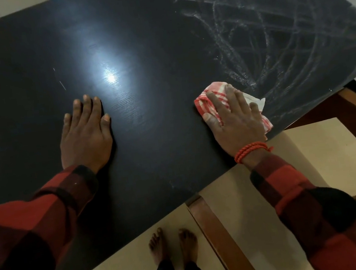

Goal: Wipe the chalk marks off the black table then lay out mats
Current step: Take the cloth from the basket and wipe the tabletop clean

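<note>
The black table fills most of the head view. White chalk marks cover its right part in tangled scribbles; two small chalk streaks lie left of a bright light reflection. My right hand presses flat on a red-and-white checked cloth near the table's right front edge, just left of the scribbles. My left hand rests flat on the bare tabletop, fingers spread, holding nothing. No mats are in view.
A brown wooden chair frame stands at the table's front right, with another wooden piece further right. My bare feet are on the pale floor below the table edge.
</note>
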